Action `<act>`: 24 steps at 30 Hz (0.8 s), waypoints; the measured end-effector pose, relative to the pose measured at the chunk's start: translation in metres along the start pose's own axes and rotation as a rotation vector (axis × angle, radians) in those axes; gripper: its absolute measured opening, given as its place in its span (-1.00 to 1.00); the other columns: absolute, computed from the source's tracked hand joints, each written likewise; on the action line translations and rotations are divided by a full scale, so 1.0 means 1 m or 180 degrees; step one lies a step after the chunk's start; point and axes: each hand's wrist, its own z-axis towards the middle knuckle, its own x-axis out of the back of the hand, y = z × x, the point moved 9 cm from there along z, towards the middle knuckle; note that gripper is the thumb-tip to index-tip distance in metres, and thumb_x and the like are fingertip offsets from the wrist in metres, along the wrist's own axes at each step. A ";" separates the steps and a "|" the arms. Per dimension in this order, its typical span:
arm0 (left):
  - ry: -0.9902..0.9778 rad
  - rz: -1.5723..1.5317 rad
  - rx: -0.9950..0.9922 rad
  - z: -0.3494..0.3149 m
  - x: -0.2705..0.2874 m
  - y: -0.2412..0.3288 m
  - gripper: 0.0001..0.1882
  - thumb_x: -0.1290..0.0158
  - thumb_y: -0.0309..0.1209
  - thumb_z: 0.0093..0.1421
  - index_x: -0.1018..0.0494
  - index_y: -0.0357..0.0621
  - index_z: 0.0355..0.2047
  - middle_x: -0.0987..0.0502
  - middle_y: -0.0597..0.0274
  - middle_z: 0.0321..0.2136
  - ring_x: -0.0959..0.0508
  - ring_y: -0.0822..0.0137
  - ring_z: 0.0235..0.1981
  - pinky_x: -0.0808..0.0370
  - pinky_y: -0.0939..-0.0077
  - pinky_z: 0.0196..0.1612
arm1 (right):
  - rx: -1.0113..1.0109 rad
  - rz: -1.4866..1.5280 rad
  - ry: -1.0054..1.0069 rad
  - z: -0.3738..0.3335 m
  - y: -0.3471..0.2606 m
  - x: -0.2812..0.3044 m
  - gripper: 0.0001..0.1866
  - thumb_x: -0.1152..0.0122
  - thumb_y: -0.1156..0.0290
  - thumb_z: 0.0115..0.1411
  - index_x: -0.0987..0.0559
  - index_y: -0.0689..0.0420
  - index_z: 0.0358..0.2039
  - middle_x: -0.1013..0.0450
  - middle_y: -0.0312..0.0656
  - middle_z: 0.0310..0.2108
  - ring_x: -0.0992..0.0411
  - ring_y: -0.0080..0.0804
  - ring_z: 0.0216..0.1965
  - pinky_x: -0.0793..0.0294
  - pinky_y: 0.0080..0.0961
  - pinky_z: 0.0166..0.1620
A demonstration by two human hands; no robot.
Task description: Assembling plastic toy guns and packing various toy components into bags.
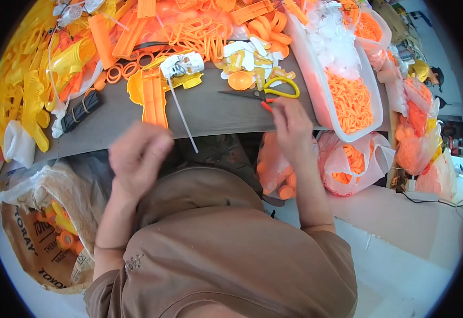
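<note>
My right hand (292,126) is at the table's front edge, its fingers closed by the red handle of a pair of scissors (281,88). The scissors lie on the table with the other, yellow handle in plain view and the dark blades pointing left. Curled and closed, my left hand (140,153) is at the same edge, and what it may hold is hidden. Just beyond it lies an orange and yellow plastic part (154,100). A white mechanism piece (183,64) rests on that part, with a thin white rod (182,116) slanting toward me.
Yellow parts (30,95) heap up at far left, beside a dark banded block (81,110). Flat stickers (250,55) lie centre back. On the right stands a long bin (378,114) of orange rings. Bags of orange parts (354,161) hang below. A paper sack (35,249) is at lower left.
</note>
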 end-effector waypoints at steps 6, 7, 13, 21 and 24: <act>-0.2289 -0.0019 0.1121 -0.062 -0.100 -0.072 -0.76 -0.16 -0.39 0.04 -0.52 -0.30 -0.32 -0.54 0.10 -0.48 -0.53 0.33 -0.46 -0.46 0.52 -0.35 | 0.0703 -0.0747 -0.1012 0.020 0.031 -0.020 -0.54 0.08 0.72 -0.05 -0.30 0.22 -0.06 -0.29 0.06 -0.11 -0.26 -0.03 -0.02 -0.27 -0.21 0.01; -0.2258 -0.0006 0.1166 -0.065 -0.103 -0.082 -0.76 -0.16 -0.39 0.04 -0.52 -0.30 -0.32 -0.54 0.10 -0.48 -0.53 0.33 -0.46 -0.46 0.52 -0.35 | 0.0738 -0.0710 -0.1035 0.021 0.029 -0.019 -0.54 0.08 0.72 -0.05 -0.30 0.22 -0.06 -0.29 0.06 -0.11 -0.26 -0.03 -0.02 -0.27 -0.21 0.01; -0.1151 -0.2548 0.2648 -0.068 -0.105 -0.105 -0.59 -0.11 -0.41 0.10 -0.38 -0.44 -0.08 -0.48 0.03 -0.15 -0.50 0.40 -0.23 -0.47 0.51 -0.19 | 0.0550 -0.0283 -0.1370 0.016 0.027 -0.019 -0.53 0.06 0.73 -0.10 -0.27 0.20 -0.09 -0.31 0.01 -0.28 -0.35 -0.05 -0.20 -0.37 -0.29 -0.11; -0.0667 -0.3757 0.3271 -0.077 -0.114 -0.111 -0.76 -0.08 -0.42 0.14 -0.45 -0.34 -0.24 -0.54 0.09 -0.43 -0.56 0.37 -0.48 -0.52 0.57 -0.41 | -0.1233 0.1854 -0.1716 -0.053 0.017 -0.048 -0.39 -0.24 0.53 -0.06 -0.26 0.16 0.05 -0.25 -0.30 -0.35 -0.30 -0.53 -0.35 -0.32 -0.61 -0.34; -0.0728 -0.3854 0.3235 -0.079 -0.114 -0.109 -0.75 -0.08 -0.43 0.14 -0.44 -0.34 -0.21 -0.55 0.09 -0.44 -0.56 0.39 -0.50 -0.51 0.60 -0.43 | -0.1577 0.2997 -0.2363 -0.079 -0.016 -0.079 -0.15 -0.39 0.15 -0.08 -0.18 0.16 0.16 -0.20 -0.39 -0.32 -0.21 -0.65 -0.38 -0.23 -0.70 -0.35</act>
